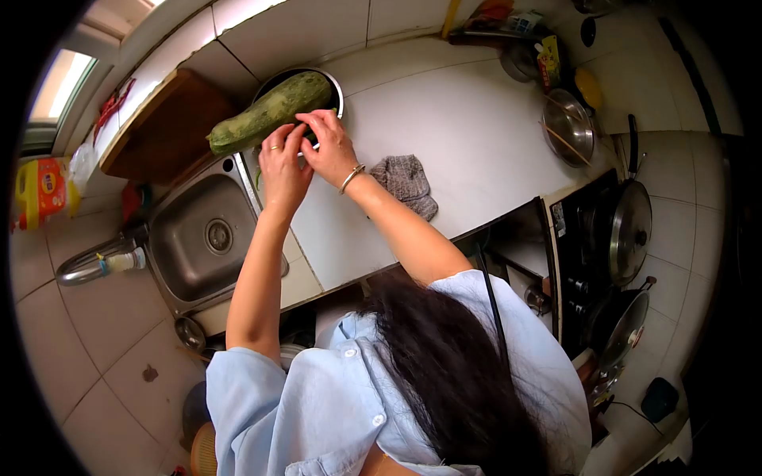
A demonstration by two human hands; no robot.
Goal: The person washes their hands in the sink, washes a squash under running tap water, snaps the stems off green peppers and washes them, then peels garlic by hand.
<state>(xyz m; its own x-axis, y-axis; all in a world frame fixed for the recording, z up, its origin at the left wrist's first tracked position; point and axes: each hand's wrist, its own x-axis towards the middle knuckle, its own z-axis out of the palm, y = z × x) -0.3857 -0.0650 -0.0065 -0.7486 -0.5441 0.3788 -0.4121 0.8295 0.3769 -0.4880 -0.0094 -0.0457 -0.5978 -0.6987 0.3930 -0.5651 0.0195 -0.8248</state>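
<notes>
A large green squash (274, 113) lies across a metal-rimmed bowl (340, 94) at the back of the counter, its left end sticking out past the rim. Just in front of it, at the bowl's near side, my two hands meet. My left hand (283, 165) has its fingers bent inward and wears a ring. Fingertips of my right hand (329, 149), bracelet at the wrist, curl in close to the left ones. Something dark green shows between the fingers, too covered to name. A grey-brown cloth (405, 185) lies crumpled on the counter, right of my right wrist.
To the left is a steel sink (202, 230) with its faucet (99, 260). A wooden cutting board (171, 127) leans behind it. At right are a metal bowl with chopsticks (570, 131) and a lidded pan (629, 232) on the stove. The white counter (468, 119) spans between.
</notes>
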